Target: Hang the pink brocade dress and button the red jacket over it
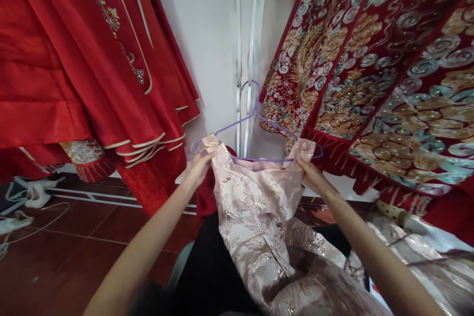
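Both at 2 o'clock and at 10 o'clock, seeing the largest things: at 2, a deep-red garment (344, 74) with dense gold and silvery embroidery and a fringe on the lower edge; at 10, red garments (111, 79) with cream edging and one line of beaded ornament. At 8 o'clock, noticing a dark red tiled floor (81, 237), and at 12, a pale wall (207, 34) behind two white upright rails (238, 34).

Next in size, from the centre down to 5 o'clock, finding the pale pink dress (255, 192), sleeveless, with a shiny pattern, held up by its shoulders and lying in folds lower down. At 6 o'clock, partly covered by it, seeing black cloth (207, 271); at 4, more shiny fabric (425, 256).

Going smaller, observing a purple hanger (237, 122) with its arms through the dress shoulders, its tips outside, and its hook pointing to 12 in front of the rails; not managing to tell about contact there.

At 9 o'clock of the neckline, with the left hand (199, 167), pinching one shoulder of the dress; at 3, with the right hand (311, 174), pinching the other. On both, showing thumbs pressed on the front, closed onto the cloth; of the other fingers, hiding the most part behind.
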A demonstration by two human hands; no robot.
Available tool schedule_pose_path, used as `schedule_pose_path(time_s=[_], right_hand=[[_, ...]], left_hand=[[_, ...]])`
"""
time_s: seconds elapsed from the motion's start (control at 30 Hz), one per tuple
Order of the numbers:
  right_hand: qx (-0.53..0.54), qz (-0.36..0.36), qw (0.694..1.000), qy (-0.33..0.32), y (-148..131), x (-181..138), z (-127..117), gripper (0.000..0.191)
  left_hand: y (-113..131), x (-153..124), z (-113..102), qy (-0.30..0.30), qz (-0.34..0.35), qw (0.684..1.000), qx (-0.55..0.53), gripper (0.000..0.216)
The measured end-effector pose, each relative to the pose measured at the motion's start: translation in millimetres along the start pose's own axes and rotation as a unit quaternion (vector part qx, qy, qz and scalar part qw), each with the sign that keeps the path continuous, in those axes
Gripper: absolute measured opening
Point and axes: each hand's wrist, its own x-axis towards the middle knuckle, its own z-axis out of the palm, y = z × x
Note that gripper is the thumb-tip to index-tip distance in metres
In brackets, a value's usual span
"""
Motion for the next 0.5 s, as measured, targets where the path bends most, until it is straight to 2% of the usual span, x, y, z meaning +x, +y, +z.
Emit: schedule_pose_path(time_s=[0.1,0.2,0.3,0.37,0.43,0.5], right_hand=[[-0.021,-0.014,0.998,0.053,19,-7,23,0.033],[-0.038,0.008,0.999,0.030,27,-22,29,0.030],[-0.035,0.062,0.997,-0.018,25,-37,13,0.033],[-0.009,0.133,0.988,-0.075,22,-41,-3,0.034],[0.033,0.213,0.968,-0.125,19,-38,-17,0.037],[0.064,0.239,0.960,-0.129,18,-31,-24,0.043]], left_hand=[[-30,-21,5,-0.011,-0.054,0.998,-0.012,0.043],[-47,-39,-5,-0.026,-0.074,0.997,0.026,0.043],[-53,-52,-21,-0.007,-0.073,0.995,0.074,0.046],[-54,-55,-28,-0.015,-0.085,0.992,0.096,0.049],[-55,-54,-31,-0.029,-0.110,0.988,0.104,0.051],[-53,-50,-33,-0.055,-0.158,0.981,0.103,0.050]])
